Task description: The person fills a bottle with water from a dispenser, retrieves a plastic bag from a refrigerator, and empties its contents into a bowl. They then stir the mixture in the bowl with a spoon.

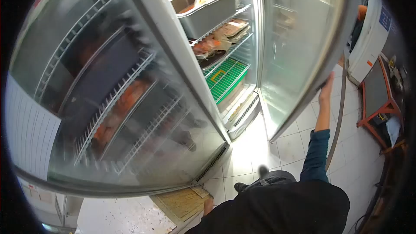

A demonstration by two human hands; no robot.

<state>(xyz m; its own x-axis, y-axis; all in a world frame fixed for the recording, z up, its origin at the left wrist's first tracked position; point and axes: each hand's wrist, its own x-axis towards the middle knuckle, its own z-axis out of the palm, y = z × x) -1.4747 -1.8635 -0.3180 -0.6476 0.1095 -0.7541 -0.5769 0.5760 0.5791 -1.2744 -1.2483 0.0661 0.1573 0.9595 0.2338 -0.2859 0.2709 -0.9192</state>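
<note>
Right now the person's right hand (326, 90) grips the edge of the open glass door (299, 47) of a 2-door fridge (203, 82), fingers curled round the frame. Inside, a grey tub (206, 15) sits on an upper shelf, wrapped meat trays (221, 34) lie below, and a green crate (225, 78) stands lowest. Only a bit of the left hand (208, 206) shows beside a mat (182, 201); its grip can't be told.

Person viewed from above, lower right of the frame. The right arm wears a long dark teal sleeve (316, 156) ending just short of the wrist; the right hand (327, 89) is bare. A black garment (286, 210) covers the torso, with grey trousers (271, 177) and a dark shoe (240, 186) beneath.
</note>
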